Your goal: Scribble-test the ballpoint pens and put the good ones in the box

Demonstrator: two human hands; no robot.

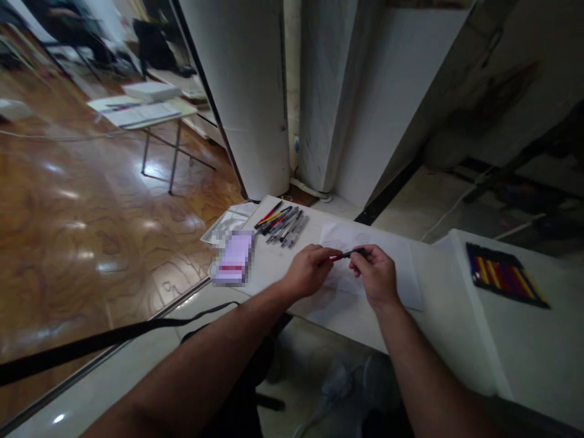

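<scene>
Between my two hands is a slim pen (pixel 345 254), red toward the left end and black toward the right. My left hand (pixel 311 271) pinches the red end, and my right hand (pixel 376 274) has its fingers closed on the black end. I cannot tell whether the black part is a cap. Beneath the hands lies a white paper sheet (pixel 401 274) with faint grey drawing on it, partly covered by my hands. To the left, a loose row of several pens and pencils (pixel 280 224) rests on the white table (pixel 269 267).
At the table's left edge is a lilac, blurred-out rectangular thing (pixel 237 249), with printed papers (pixel 223 225) behind it. A case of coloured pencils (pixel 506 277) lies on a white surface to the right. A small folding table (pixel 182 106) stands farther off on the wooden floor.
</scene>
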